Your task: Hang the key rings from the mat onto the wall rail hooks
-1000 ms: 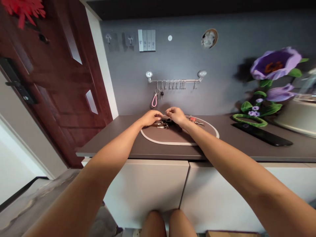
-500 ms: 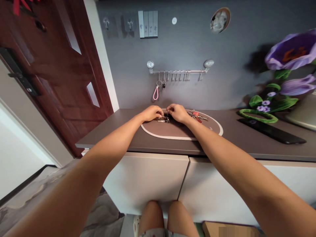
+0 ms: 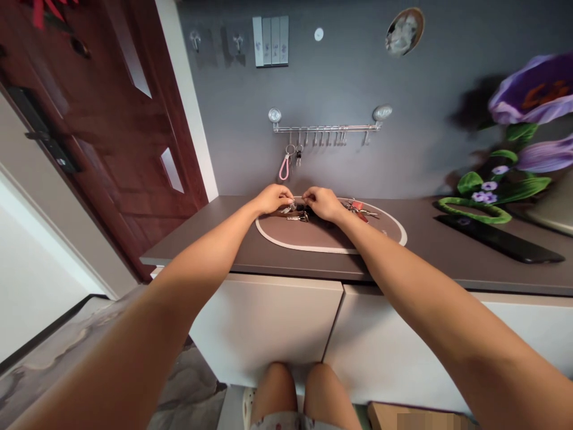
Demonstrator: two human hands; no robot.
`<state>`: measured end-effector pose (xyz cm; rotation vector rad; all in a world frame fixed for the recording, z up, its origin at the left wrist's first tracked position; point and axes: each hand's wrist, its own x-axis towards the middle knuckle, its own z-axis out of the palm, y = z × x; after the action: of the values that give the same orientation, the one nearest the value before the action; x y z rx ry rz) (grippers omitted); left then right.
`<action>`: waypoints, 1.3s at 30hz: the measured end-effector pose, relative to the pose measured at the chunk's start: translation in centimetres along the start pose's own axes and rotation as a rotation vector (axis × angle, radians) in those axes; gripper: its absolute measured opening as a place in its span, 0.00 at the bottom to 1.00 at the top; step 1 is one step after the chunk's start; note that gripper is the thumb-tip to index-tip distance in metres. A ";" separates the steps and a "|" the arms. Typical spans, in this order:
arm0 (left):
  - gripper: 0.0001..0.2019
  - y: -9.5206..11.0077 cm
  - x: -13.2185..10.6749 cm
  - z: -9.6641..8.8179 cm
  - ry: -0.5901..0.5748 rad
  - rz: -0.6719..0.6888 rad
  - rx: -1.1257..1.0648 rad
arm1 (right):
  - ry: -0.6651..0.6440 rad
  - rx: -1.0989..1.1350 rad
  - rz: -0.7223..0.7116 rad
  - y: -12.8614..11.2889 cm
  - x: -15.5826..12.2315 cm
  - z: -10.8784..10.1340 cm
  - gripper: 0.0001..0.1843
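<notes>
My left hand [image 3: 271, 199] is closed in a pinch on a small bunch of keys [image 3: 289, 208], just above the oval brown mat [image 3: 313, 237]. Close beside it, my right hand [image 3: 324, 203] has its fingers curled together over something dark, mostly hidden, that I cannot make out. Below the fingertips more metal keys [image 3: 295, 218] lie on the mat. Past my right wrist, another bunch of keys with a red tag [image 3: 357, 205] rests on the mat, partly covered by my arm.
A rail with hooks [image 3: 329, 128] on the wall carries a pink-looped key ring [image 3: 284, 168] and small dark keys [image 3: 299, 156]. At right on the counter are a long black object [image 3: 501, 240], a green ring [image 3: 474, 211] and purple flowers [image 3: 532, 89]. A red-brown door [image 3: 111, 137] stands left.
My left hand has risen slightly, and the keys at its fingertips show more clearly. My right hand stays nearly in place. The whole view has shifted a little.
</notes>
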<state>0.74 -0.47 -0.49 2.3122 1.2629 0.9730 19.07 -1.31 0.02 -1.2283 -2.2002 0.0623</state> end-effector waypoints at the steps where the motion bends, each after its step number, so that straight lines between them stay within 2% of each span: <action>1: 0.06 0.0 0.0 0.0 0.004 -0.031 -0.059 | 0.001 -0.010 -0.007 0.0 0.0 0.0 0.12; 7: 0.05 0.3 0.0 -0.1 0.041 -0.116 -0.362 | -0.002 -0.014 -0.018 -0.1 0.1 0.0 0.11; 22: 0.07 2.3 -0.4 -0.6 0.155 -0.230 -0.685 | 0.081 0.286 -0.027 -1.5 -0.1 -0.1 0.10; 33: 0.10 1.7 -0.2 -0.4 0.099 -0.193 -0.742 | 0.078 0.516 -0.078 -0.1 0.7 1.1 0.14; 39: 0.12 1.6 -0.2 -0.4 0.097 -0.178 -0.780 | 0.054 0.687 -0.042 0.2 0.8 1.4 0.16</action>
<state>1.40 -1.54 0.63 1.5427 0.8744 1.2419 18.18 -0.28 -0.78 -0.7783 -1.9040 0.6959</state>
